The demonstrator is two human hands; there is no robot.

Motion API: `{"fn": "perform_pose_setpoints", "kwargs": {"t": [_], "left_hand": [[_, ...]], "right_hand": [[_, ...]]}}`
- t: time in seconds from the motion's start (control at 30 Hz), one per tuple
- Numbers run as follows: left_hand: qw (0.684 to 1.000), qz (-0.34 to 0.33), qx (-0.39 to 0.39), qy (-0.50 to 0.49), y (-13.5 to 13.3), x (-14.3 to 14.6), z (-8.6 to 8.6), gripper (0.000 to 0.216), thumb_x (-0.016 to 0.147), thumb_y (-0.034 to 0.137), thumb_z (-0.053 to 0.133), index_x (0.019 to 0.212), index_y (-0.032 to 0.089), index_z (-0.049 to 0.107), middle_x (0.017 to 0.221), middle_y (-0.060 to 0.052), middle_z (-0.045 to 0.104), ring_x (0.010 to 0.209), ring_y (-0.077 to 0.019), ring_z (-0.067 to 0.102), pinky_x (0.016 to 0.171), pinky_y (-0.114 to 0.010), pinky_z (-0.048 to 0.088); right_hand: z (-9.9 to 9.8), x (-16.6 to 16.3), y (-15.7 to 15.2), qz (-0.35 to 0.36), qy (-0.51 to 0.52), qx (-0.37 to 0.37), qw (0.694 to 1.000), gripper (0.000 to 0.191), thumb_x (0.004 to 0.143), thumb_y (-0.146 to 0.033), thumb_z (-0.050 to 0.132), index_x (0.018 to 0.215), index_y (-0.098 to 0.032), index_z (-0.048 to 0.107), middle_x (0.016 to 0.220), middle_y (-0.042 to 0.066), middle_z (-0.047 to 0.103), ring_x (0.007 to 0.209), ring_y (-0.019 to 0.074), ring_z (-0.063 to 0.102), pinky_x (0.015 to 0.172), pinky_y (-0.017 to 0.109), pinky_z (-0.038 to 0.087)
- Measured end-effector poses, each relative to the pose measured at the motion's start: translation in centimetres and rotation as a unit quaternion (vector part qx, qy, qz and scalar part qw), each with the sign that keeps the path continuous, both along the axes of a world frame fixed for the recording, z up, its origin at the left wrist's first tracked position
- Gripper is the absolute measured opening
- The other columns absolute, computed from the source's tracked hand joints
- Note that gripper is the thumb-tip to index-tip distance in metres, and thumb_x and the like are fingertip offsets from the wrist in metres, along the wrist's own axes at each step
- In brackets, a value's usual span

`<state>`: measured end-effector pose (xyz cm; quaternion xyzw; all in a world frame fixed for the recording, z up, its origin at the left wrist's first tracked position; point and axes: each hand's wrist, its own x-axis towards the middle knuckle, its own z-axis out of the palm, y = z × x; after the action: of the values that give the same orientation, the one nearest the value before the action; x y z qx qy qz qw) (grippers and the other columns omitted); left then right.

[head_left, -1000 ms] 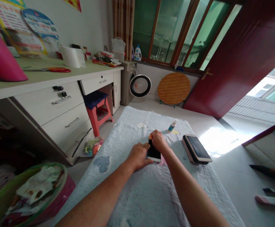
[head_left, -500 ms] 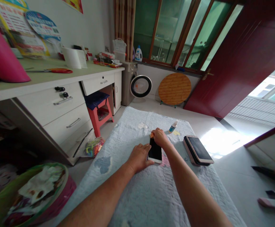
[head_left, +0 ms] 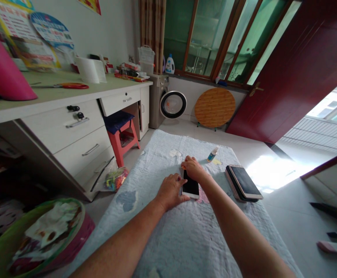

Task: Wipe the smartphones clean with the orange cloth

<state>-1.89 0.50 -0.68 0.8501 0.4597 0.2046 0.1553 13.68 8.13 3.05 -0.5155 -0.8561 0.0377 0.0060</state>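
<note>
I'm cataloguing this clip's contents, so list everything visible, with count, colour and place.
Quilted cloth: one, pale blue, centre foreground
Flat rectangular phone: one, black-and-white, mid-cloth
Flat-device stack: one, black and gold, cloth's right edge
Small spray bottle: one, white-and-blue, cloth's far right
Small pinched item: one, orange, phone's far end
Desk with drawers: one, white, left
Tall cylinder: one, pink, on desk
Paper roll: one, white, on desk
Plastic stool: one, red, under desk
Washing machine: one, grey, beyond desk
Round wooden tabletop: one, brown, back
Round basket: one, green-and-pink, lower left
Panelled door: one, dark red, right
Desktop clutter: uncounted
Left hand: one, bare, phone's left edge
Right hand: one, bare, fingers on orange item
</note>
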Motion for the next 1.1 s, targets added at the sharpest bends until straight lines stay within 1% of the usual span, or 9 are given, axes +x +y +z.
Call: {"fn": "perform_pose_setpoints", "kwargs": {"t": [0.17,0.27,0.4,0.5,0.6,0.73,0.87,0.97,1.1], "left_hand": [[1.000,0.014,0.006,-0.002,-0.1,0.0,0.0,0.060,0.066,0.055,0.077,0.117,0.026,0.065,0.104,-0.007,0.061,0.096,-0.0263,0.057,0.088,-0.038,0.047],[1.000,0.012,0.017,0.003,-0.1,0.0,0.1,0.057,0.066,0.055,0.077,0.114,0.027,0.067,0.103,-0.006,0.062,0.094,-0.0261,0.058,0.086,-0.038,0.047],[0.999,-0.004,0.031,0.013,-0.2,-0.1,0.5,0.055,0.067,0.052,0.077,0.116,0.030,0.065,0.105,-0.005,0.065,0.096,-0.0259,0.060,0.086,-0.038,0.047],[0.999,-0.018,0.029,0.013,-0.3,-0.2,0.8,0.053,0.069,0.050,0.076,0.118,0.032,0.063,0.106,-0.003,0.067,0.098,-0.0252,0.061,0.087,-0.037,0.047],[1.000,-0.014,0.019,0.019,-0.4,-0.2,1.0,0.053,0.071,0.055,0.073,0.117,0.030,0.065,0.101,-0.004,0.067,0.097,-0.0256,0.061,0.086,-0.037,0.047],[1.000,-0.012,0.011,0.026,-0.3,-0.2,0.9,0.059,0.072,0.065,0.067,0.115,0.025,0.068,0.094,-0.006,0.065,0.092,-0.0266,0.062,0.083,-0.038,0.046],[1.000,-0.007,0.010,0.023,-0.3,-0.2,0.7,0.061,0.072,0.067,0.066,0.117,0.025,0.067,0.094,-0.006,0.063,0.092,-0.0258,0.061,0.083,-0.036,0.046],[1.000,-0.011,0.010,0.009,-0.2,-0.3,0.7,0.061,0.071,0.067,0.066,0.116,0.026,0.067,0.098,-0.006,0.063,0.093,-0.0253,0.061,0.084,-0.037,0.046],[1.000,-0.027,0.013,-0.006,-0.1,-0.3,0.8,0.059,0.071,0.067,0.067,0.113,0.025,0.068,0.100,-0.005,0.066,0.094,-0.0259,0.061,0.083,-0.037,0.045]], "right_hand": [[-0.2,-0.3,-0.8,0.036,-0.001,-0.007,0.999,0.022,0.090,-0.018,0.049,0.082,-0.014,0.070,0.095,0.012,0.059,0.089,0.0195,0.046,0.082,0.029,0.034],[-0.3,-0.3,-1.6,0.037,0.003,-0.011,0.999,0.020,0.089,-0.020,0.052,0.084,-0.013,0.069,0.098,0.011,0.057,0.088,0.0191,0.046,0.081,0.029,0.035],[0.0,-0.2,-2.7,0.062,0.018,-0.047,0.997,0.014,0.084,-0.014,0.055,0.083,-0.013,0.069,0.091,0.009,0.057,0.089,0.0179,0.048,0.081,0.028,0.035],[0.0,0.0,-3.4,0.073,0.056,-0.060,0.994,0.017,0.082,-0.009,0.052,0.080,-0.014,0.068,0.086,0.006,0.057,0.085,0.0154,0.049,0.077,0.026,0.035],[-0.6,0.5,-3.3,0.045,0.086,-0.033,0.995,0.021,0.084,-0.009,0.049,0.078,-0.015,0.068,0.085,0.005,0.058,0.083,0.0143,0.050,0.077,0.025,0.035],[-1.3,1.0,-2.0,-0.012,0.103,0.013,0.995,0.026,0.087,-0.007,0.043,0.083,-0.015,0.068,0.088,0.006,0.060,0.089,0.0150,0.052,0.084,0.024,0.034],[-1.6,1.2,-1.1,-0.054,0.112,0.028,0.992,0.029,0.087,-0.005,0.040,0.086,-0.015,0.068,0.089,0.006,0.060,0.092,0.0155,0.052,0.085,0.024,0.034],[-1.7,1.2,-1.6,-0.065,0.128,0.028,0.989,0.029,0.086,-0.005,0.041,0.086,-0.015,0.068,0.090,0.006,0.060,0.089,0.0146,0.053,0.084,0.024,0.035],[-1.3,1.4,-3.7,-0.060,0.161,0.005,0.985,0.028,0.083,-0.005,0.042,0.084,-0.016,0.068,0.089,0.004,0.059,0.083,0.0131,0.053,0.078,0.022,0.036]]}}
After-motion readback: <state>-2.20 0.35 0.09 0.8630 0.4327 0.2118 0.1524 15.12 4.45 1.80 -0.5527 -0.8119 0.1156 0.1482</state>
